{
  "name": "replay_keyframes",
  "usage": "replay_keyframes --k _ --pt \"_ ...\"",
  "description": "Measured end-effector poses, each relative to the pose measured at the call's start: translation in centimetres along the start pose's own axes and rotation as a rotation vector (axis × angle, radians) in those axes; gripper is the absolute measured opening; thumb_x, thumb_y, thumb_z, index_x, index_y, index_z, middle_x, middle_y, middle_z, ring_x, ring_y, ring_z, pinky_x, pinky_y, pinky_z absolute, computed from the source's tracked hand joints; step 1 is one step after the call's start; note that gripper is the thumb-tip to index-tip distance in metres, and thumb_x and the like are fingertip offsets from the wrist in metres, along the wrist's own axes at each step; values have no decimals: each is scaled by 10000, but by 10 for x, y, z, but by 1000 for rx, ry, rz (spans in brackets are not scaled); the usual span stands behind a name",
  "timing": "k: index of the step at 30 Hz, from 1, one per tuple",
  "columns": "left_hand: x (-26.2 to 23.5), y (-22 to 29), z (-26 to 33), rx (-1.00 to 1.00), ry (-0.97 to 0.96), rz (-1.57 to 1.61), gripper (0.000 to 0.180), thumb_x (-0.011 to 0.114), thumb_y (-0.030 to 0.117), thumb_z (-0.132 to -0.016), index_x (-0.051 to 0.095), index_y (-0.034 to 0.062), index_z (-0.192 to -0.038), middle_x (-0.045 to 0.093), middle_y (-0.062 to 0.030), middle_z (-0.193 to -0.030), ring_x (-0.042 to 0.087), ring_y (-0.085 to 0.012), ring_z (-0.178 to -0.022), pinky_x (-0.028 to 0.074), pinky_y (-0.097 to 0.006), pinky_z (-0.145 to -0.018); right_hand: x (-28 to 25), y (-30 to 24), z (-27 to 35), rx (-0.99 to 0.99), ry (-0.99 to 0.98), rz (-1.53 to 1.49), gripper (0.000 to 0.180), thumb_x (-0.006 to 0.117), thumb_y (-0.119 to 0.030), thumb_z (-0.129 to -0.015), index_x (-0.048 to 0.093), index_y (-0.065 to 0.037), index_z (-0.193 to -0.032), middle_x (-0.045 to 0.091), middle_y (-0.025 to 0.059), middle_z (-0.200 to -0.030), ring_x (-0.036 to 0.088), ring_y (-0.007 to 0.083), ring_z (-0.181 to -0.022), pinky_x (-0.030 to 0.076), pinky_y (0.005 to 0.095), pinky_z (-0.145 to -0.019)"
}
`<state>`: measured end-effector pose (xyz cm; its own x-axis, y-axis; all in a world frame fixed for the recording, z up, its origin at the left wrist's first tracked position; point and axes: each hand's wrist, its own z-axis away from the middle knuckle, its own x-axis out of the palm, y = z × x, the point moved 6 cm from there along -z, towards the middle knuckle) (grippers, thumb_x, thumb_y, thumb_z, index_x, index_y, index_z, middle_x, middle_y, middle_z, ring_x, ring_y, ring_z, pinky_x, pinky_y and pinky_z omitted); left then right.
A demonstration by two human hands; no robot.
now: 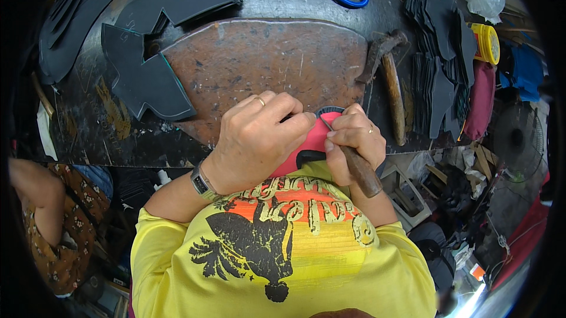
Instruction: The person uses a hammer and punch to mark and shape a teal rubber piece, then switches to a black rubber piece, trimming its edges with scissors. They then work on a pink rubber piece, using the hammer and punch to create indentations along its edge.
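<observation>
Pink piece [312,141] pinned by left hand [259,135]; right hand [354,138] grips wooden-handled tool [361,170].

A dark, stained worktop [88,123] carries a worn brown cutting board [259,58]. A black fan [519,141] stands on the cluttered floor [466,200] at the right, where daylight glares.

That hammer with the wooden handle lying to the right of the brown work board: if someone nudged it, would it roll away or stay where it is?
The hammer would probably stay put: its dark metal head juts sideways and should stop any roll. It likely feels head-heavy, since the head looks solid against the slim wooden handle. The worn handle seems dry, so probably not slippery.
</observation>
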<state>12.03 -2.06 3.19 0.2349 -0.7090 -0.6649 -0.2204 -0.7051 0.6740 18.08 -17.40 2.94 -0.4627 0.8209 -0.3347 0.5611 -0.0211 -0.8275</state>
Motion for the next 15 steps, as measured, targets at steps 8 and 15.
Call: replay_keyframes --k 8,15 --pt "1 1 -2 19 -20 -3 134 767 138 -776 700 115 -890 592 -3 -837 630 -177 -755 514 -315 -654 0 1 2 25 9 20 195 685 83 -625 626 -19 -781 623 106 -748 556 240 -589 432 352 -584" --pt "1 -1 -3 -11 -32 30 160 788 138 -770 683 116 -889 573 -5 -830 627 -183 -758 520 -320 -667 2 -1 2 -2 -39 51 156 686 41 -679 632 16 -823 625 135 -769 550 237 -613 422 364 -605"
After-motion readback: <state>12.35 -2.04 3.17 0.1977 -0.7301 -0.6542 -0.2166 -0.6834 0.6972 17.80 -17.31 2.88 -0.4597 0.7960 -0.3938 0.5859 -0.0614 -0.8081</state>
